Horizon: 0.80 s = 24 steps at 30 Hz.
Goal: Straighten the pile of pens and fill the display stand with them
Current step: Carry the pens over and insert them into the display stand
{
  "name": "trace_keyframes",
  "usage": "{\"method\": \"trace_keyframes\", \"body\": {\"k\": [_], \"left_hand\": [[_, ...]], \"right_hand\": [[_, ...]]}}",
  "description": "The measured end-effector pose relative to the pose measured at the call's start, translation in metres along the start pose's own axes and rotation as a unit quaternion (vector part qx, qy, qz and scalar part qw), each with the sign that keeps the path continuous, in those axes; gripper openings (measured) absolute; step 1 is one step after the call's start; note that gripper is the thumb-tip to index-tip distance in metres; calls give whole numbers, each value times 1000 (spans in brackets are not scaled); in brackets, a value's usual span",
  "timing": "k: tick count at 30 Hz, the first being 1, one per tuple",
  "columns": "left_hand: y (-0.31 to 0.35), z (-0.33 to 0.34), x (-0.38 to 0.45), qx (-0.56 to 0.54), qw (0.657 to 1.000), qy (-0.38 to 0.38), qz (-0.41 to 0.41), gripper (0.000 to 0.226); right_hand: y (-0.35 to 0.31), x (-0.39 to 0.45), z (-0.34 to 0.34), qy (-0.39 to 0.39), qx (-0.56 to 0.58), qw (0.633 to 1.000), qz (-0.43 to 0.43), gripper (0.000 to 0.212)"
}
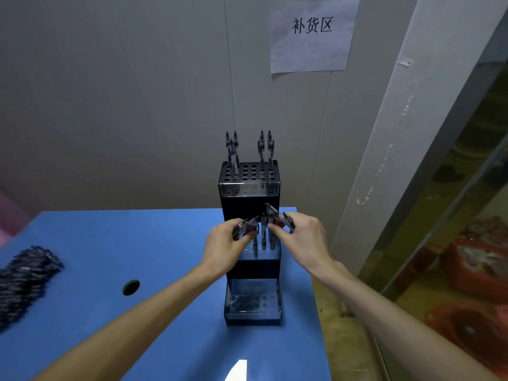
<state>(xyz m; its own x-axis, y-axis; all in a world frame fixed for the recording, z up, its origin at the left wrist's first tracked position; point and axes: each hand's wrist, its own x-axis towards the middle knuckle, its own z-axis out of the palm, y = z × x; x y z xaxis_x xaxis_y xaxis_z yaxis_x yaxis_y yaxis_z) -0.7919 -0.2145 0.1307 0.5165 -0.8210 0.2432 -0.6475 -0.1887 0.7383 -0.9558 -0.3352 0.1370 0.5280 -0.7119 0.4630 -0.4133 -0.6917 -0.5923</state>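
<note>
Body in view: two forearms, left hand [225, 244] and right hand [305, 240]. Both arms bare from frame edge (7 and 5 o'clock) to wrist; no sleeves, gloves, watch, rings visible.

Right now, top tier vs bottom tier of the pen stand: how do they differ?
The top tier holds pens upright in two clusters, at its left and right back holes; the bottom tier holds none that I can see. The top tier stands highest, at the back by the wall; the bottom tier sits lowest and nearest the person. Both hands work at the middle tier, touching neither. Both are dark trays with a grid of round holes, mostly unfilled.
</note>
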Motion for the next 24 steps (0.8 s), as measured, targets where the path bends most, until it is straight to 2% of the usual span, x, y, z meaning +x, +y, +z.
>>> {"method": "trace_keyframes", "body": {"k": [6, 12, 17, 20, 22, 24], "left_hand": [[-4, 1, -2, 29, 999, 4, 27, 10], [-6, 2, -5, 7, 1000, -3, 19, 6], [-3, 2, -1, -19, 999, -36, 13, 7], [-5, 4, 1, -69, 996, -48, -19, 10], [-4, 0, -1, -105, 993, -41, -45, 15], [-3, -7, -5, -141, 987, -22, -74, 25]], "right_hand": [[1, 2, -3, -6, 9, 1000, 14, 34], [8, -21, 3, -42, -51, 998, 4, 52], [11, -23, 6, -50, -54, 997, 26, 49], [12, -24, 4, -79, -65, 994, 33, 50], [14, -27, 2, -86, -32, 995, 45, 45], [15, -31, -2, -62, 47, 994, 71, 35]]}}
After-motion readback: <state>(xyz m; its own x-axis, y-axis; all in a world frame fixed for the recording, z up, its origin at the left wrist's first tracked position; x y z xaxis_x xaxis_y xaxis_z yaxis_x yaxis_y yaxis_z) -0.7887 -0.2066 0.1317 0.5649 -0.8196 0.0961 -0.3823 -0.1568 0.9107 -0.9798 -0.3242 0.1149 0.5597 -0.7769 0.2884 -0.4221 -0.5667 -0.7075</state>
